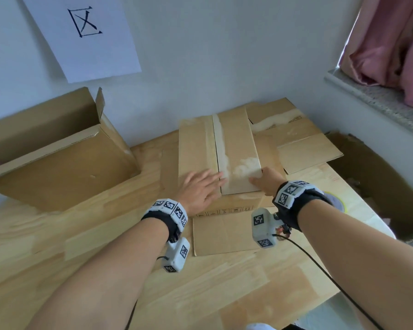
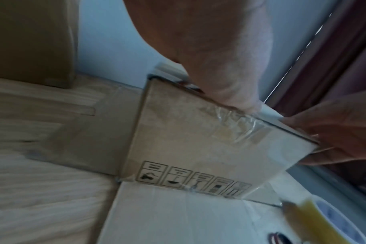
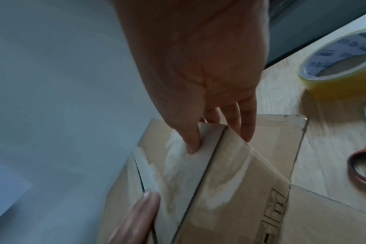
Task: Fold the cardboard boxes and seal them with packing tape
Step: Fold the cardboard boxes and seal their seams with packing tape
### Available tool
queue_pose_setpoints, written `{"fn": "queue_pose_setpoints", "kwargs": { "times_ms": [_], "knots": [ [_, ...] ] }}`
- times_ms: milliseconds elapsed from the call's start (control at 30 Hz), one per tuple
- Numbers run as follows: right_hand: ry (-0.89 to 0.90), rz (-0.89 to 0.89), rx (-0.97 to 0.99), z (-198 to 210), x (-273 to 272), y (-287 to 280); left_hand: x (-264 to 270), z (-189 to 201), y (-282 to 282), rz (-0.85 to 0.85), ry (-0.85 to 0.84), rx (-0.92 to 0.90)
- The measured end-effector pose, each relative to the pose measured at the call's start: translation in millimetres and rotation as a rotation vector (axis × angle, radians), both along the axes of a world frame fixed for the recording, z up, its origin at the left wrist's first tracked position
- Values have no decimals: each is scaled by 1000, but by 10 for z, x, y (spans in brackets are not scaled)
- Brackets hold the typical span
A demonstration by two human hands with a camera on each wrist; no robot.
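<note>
A cardboard box [image 1: 234,144] stands in the middle of the wooden table [image 1: 105,258], its top flaps folded shut with old tape marks along the seam. My left hand [image 1: 202,186] lies flat with straight fingers on the left flap beside the seam. My right hand [image 1: 265,179] holds the near right corner of the right flap, thumb [image 3: 191,140] on top and fingers down the box's side. A flap [image 1: 224,232] of the box lies spread on the table towards me. The tape roll [image 3: 340,66] and red-handled scissors [image 3: 365,156] lie to the right of the box.
A large open box [image 1: 57,158] lies on its side at the left. Flattened cardboard [image 1: 303,139] lies behind the box at the right. Another open carton [image 1: 379,182] stands past the table's right edge. The wall is close behind; a window sill [image 1: 379,103] juts at the right.
</note>
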State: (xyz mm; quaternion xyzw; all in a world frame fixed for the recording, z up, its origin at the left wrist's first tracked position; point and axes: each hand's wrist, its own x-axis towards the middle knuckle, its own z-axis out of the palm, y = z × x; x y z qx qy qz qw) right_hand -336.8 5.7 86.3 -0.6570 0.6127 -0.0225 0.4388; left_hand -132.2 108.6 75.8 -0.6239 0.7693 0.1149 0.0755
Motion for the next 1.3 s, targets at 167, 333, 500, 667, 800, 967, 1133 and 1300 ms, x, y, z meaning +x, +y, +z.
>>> {"fn": "queue_pose_setpoints", "kwargs": {
  "times_ms": [167, 333, 500, 667, 800, 967, 1133, 1300],
  "knots": [
    [70, 45, 21, 107, 18, -68, 51, 44, -292, 211, 18, 144],
    [147, 47, 74, 116, 40, -77, 101, 26, -322, 281, 46, 187],
    [163, 39, 39, 124, 30, -33, 54, 30, -245, 302, 124, 205],
    [4, -14, -43, 185, 63, 29, -40, 44, -131, 398, 213, 162],
    [-233, -84, 120, 313, 164, 37, -69, 177, -128, 498, 217, 145],
    [-356, -116, -20, 423, 203, 8, -62, 330, -12, 578, 322, 163],
    [-92, 64, -215, 366, 359, -2, -139, 344, -79, 445, 297, 136],
    [113, 258, -208, 243, 402, 102, 258, 348, -210, 496, 191, 157]
  ]
}}
